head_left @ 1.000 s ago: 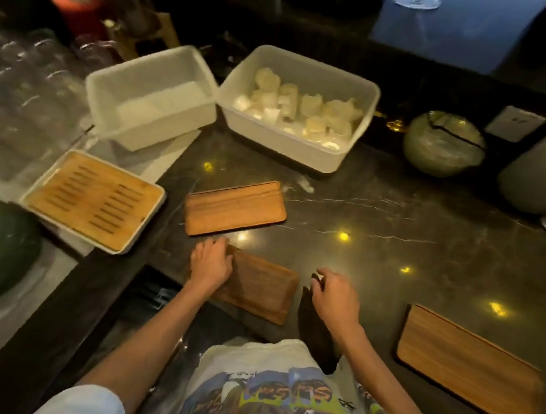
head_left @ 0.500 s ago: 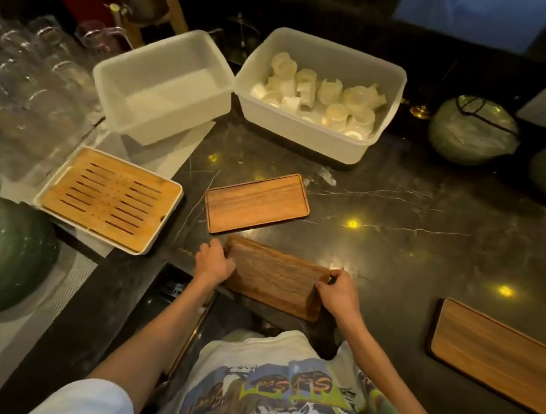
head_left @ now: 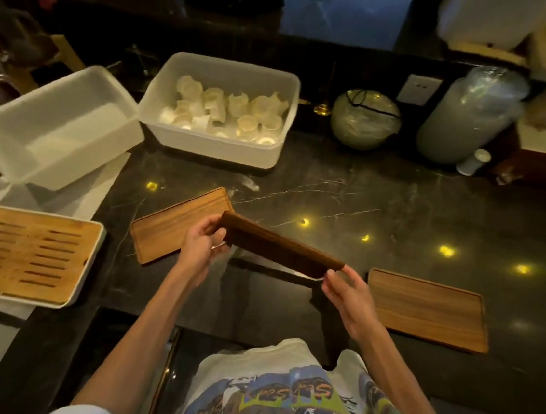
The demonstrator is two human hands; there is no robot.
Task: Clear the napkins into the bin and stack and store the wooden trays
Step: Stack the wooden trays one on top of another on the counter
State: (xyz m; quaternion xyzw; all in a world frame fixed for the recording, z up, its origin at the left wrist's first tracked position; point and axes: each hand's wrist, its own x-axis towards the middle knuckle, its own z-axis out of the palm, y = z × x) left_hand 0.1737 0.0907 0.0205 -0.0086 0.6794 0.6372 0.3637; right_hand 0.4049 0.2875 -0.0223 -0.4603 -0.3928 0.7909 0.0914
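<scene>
A dark wooden tray (head_left: pixel 280 250) hangs above the black marble counter (head_left: pixel 384 206), tipped up so its underside faces me. My left hand (head_left: pixel 204 245) grips its left end and my right hand (head_left: pixel 346 286) grips its right end. Behind it a lighter wooden tray (head_left: pixel 174 226) lies flat on the counter, partly hidden by my left hand. Another wooden tray (head_left: pixel 426 309) lies flat to the right. A white bin (head_left: pixel 217 147) at the back holds several rolled white napkins (head_left: pixel 228 111).
An empty white bin (head_left: pixel 58 134) stands at the left. A white-framed slatted bamboo tray (head_left: pixel 21 254) rests at the near left. A round wrapped bowl (head_left: pixel 365 118), a tall wrapped stack (head_left: pixel 469 117) and a small white cup (head_left: pixel 474 161) line the back right.
Both hands closed on the dark tray's ends, lifted it off the counter's front edge and tilted it up on edge. The camera view shifted left and up.
</scene>
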